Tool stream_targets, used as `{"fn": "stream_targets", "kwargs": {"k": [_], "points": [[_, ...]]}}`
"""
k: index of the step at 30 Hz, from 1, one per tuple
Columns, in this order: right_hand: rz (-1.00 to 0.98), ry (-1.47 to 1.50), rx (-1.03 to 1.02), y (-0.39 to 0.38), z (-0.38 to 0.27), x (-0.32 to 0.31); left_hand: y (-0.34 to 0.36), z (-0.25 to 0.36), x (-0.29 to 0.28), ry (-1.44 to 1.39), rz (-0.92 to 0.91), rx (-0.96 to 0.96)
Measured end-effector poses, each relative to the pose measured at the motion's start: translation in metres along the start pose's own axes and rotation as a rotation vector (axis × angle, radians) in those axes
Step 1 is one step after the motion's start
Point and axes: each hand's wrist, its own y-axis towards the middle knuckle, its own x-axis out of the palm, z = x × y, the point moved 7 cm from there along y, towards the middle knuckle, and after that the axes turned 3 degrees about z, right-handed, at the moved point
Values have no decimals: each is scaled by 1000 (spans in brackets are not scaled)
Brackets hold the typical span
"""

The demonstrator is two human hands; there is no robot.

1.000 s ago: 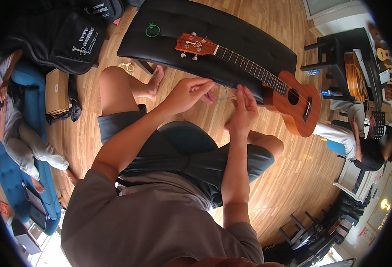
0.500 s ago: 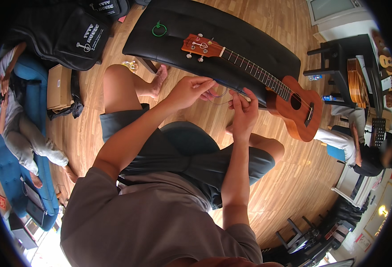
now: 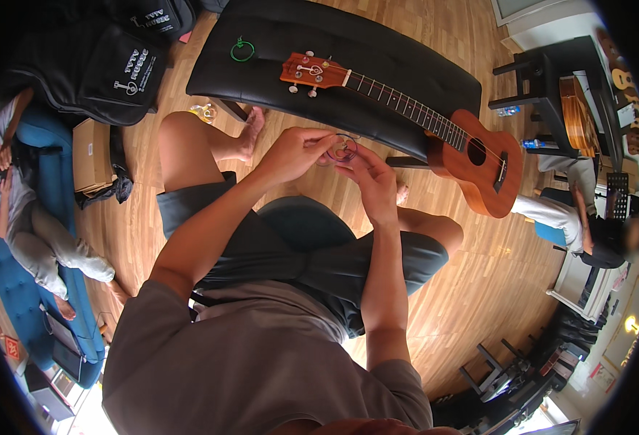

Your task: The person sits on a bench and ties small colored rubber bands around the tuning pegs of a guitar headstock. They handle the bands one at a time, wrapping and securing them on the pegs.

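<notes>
My left hand point(image 3: 301, 152) and my right hand point(image 3: 370, 177) are close together above my lap, their fingers closed on a thin coiled string point(image 3: 345, 148) with a purplish tint. Just beyond them is a long black padded bench point(image 3: 218, 80), where a green coiled string point(image 3: 242, 51) lies at the left. A reddish-brown ukulele point(image 3: 486, 170) rests along the bench toward the right, its headstock to the left and its body at the bench's right end.
Black bags point(image 3: 116, 76) and a cardboard box point(image 3: 91, 152) stand at left, beside a person on a blue sofa point(image 3: 29, 210). At right are another seated person point(image 3: 598, 239), a black chair point(image 3: 522, 72) with an acoustic guitar point(image 3: 577, 116), and plastic bottles point(image 3: 537, 143).
My right hand has moved left toward my left hand. The string's loop now looks smaller and rounder between my fingers.
</notes>
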Motion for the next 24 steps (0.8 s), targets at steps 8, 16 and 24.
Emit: {"fn": "stream_targets", "kwargs": {"k": [8,16,24], "points": [[26,-21,-106,-7,-4,9,-3,2,3,130,-21,-13],[255,-9,-155,-1,6,-9,2,-6,-3,97,10,-8],[181,617,-122,4,-3,-38,3,15,-13,-90,21,5]]}}
